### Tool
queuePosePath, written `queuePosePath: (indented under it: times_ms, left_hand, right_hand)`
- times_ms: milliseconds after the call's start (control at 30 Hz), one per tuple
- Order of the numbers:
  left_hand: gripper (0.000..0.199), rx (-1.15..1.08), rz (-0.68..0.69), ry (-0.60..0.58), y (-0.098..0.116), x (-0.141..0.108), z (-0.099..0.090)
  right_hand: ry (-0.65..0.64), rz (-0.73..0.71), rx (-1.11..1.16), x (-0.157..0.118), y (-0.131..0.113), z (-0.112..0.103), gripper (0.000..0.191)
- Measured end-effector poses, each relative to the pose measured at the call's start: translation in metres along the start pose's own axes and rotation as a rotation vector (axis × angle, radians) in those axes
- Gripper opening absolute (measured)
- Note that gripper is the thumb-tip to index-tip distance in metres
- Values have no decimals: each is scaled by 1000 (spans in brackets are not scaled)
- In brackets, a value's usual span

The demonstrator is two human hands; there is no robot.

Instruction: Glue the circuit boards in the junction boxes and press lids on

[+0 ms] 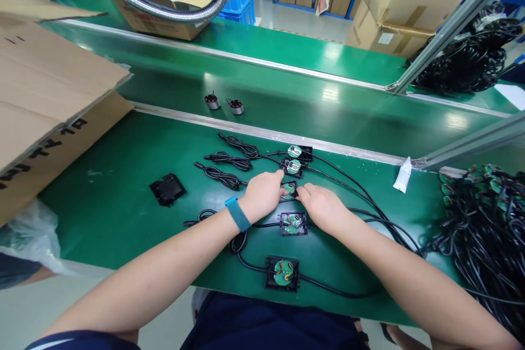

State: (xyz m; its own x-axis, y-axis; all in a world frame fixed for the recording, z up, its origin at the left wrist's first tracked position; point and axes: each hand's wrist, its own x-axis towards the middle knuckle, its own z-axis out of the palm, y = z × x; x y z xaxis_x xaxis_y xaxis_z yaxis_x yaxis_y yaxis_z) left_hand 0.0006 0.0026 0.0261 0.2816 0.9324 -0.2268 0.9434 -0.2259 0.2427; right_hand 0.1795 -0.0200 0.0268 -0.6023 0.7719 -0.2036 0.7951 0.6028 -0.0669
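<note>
A column of black plastic housings with round green circuit boards lies in front of me. Both my hands are at the middle housing point(289, 190). My left hand point(264, 192) pinches its left edge, and my right hand point(320, 205) grips the right side near the cable. Just beyond are a housing point(294, 167) and another housing point(301, 152), their boards showing pale parts. Nearer me sit a housing point(294, 223) with red wires on its board and a housing point(283, 273) close to the table edge. Black cables run out from both sides of the housings.
Left of my hands lies a black cover point(168, 190), with a large cardboard box point(61, 115) beyond. Two small metal cylinders point(224, 104) stand on the conveyor strip. A white tube point(402, 175) lies at right, near a heap of cabled boards point(484, 224). A metal post point(455, 22) rises there.
</note>
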Motion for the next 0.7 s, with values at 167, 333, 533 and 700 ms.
queuePosePath:
  times_ms: [167, 333, 533, 700]
  left_hand:
    - [19, -26, 17, 6, 0, -3, 3]
    - [21, -40, 7, -11, 3, -4, 1]
    - [18, -48, 24, -2, 3, -4, 4]
    - [17, -57, 45, 8, 0, -3, 8]
  right_hand:
    - [-4, 158, 187, 6, 6, -1, 25]
    - [-8, 242, 544, 18, 24, -3, 19]
    - [-125, 371, 713, 21, 24, -11, 30]
    - [-86, 368, 660, 18, 17, -10, 32]
